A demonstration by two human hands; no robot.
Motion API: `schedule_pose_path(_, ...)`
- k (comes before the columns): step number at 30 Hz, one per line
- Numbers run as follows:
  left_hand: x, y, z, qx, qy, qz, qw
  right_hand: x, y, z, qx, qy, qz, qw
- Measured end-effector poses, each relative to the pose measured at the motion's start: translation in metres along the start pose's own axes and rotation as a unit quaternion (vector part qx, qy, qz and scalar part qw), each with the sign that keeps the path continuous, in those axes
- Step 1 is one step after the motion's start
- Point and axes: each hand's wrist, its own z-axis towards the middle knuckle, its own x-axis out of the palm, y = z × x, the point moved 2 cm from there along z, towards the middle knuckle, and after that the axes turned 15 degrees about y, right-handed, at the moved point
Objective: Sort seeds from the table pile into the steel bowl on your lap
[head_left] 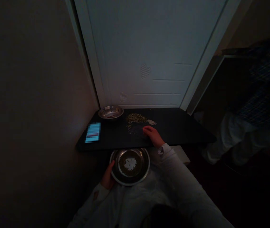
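My left hand (pixel 108 177) grips the left rim of a steel bowl (pixel 146 163) held below the table's front edge, above my lap. Small dark grains ring the bowl's bottom around a bright bare-looking patch. Over the table my right hand (pixel 151 133) has its fingers pinched on a thin see-through piece, perhaps plastic, (pixel 138 130) that is hard to make out in the dim light. Just beyond it lies a spread pile of greenish-yellow beans or seeds (pixel 136 118). A small heap of pale grains (pixel 151 122) sits at the pile's right end.
On the dark table (pixel 180 129), a second steel bowl (pixel 111 112) stands at the back left. A lit, pixelated screen (pixel 93 132) lies at the left edge. A white door (pixel 144 47) rises behind. Another person in a checked shirt (pixel 268 85) is at the right.
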Motion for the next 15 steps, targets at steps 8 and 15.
schedule_pose_path(8,-0.003,0.006,0.006,0.008,0.002,0.012,1.0,-0.025,-0.01,0.006,-0.002,-0.07,-0.083,0.994)
schedule_pose_path(15,-0.004,0.012,0.01,0.006,0.004,0.026,1.0,-0.028,-0.02,0.007,-0.017,-0.057,-0.171,0.983)
